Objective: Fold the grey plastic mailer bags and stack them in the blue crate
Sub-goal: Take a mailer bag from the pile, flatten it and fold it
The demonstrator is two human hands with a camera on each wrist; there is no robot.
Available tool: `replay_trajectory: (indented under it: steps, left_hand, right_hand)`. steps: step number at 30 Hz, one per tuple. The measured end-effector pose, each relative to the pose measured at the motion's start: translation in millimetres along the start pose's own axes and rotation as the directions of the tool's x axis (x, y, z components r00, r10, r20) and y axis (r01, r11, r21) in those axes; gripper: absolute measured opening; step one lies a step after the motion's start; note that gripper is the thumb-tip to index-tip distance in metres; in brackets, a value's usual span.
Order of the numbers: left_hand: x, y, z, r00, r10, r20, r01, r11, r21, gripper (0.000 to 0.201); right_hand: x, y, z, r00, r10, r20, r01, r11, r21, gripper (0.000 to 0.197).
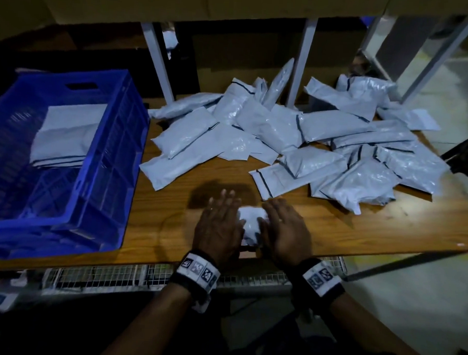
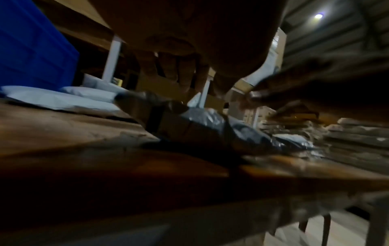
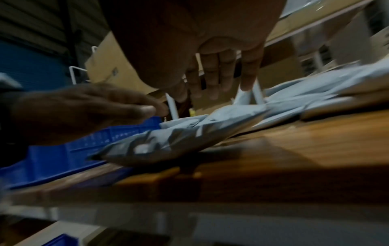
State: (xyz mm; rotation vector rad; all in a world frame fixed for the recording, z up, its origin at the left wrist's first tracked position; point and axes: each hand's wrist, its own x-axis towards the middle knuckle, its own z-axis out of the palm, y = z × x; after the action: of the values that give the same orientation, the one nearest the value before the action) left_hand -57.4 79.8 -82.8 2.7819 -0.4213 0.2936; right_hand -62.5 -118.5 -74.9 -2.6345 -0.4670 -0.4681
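Note:
A small crumpled grey mailer bag (image 1: pixel 250 224) lies on the wooden table (image 1: pixel 372 231) near its front edge. My left hand (image 1: pixel 220 222) lies over the bag's left side, fingers straight and spread. My right hand (image 1: pixel 284 228) covers its right side, fingers straight too. The wrist views show the bag (image 2: pixel 210 126) (image 3: pixel 179 138) beneath both palms; whether the palms press on it is blurred. A blue crate (image 1: pixel 113 158) stands at the left and holds a stack of folded grey bags (image 1: pixel 68 132). A loose pile of grey mailer bags (image 1: pixel 310 132) covers the back and right of the table.
Two white shelf legs (image 1: pixel 157 61) (image 1: pixel 302 62) rise behind the pile, with cardboard boxes (image 1: pixel 235 5) above. A wire mesh panel (image 1: pixel 116 274) runs below the table's front edge. Bare wood (image 1: pixel 156 222) separates the crate from my hands.

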Motion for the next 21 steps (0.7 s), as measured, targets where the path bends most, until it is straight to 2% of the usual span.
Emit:
replay_trajectory:
  steps: [2, 5, 10, 16, 21]
  left_hand:
    - [5, 0, 9, 0.983, 0.019, 0.184, -0.029, 0.998, 0.055, 0.065]
    - [0, -5, 19, 0.924, -0.018, 0.381, -0.021, 0.995, 0.099, 0.079]
    - [-2, -1, 19, 0.885, -0.053, 0.463, -0.023, 0.987, 0.158, 0.090]
    - [-1, 1, 25, 0.875, -0.096, 0.474, -0.012, 0.975, 0.221, 0.070]
    - [-1, 1, 26, 0.883, -0.079, 0.463, -0.016, 0.980, 0.198, 0.082]
  right_hand:
    - [1, -13, 20, 0.994, -0.070, 0.078, 0.073, 0.997, -0.024, 0.049]
    - [-3, -17, 39, 0.964, 0.007, 0.266, 0.018, 0.996, -0.091, 0.062]
    - [-12, -4, 50, 0.918, 0.077, 0.390, -0.013, 0.986, -0.165, 0.070]
    - [-13, -1, 54, 0.920, 0.084, 0.383, -0.033, 0.990, -0.139, 0.073]
    - [-14, 0, 54, 0.916, 0.079, 0.393, -0.045, 0.994, -0.095, 0.073]
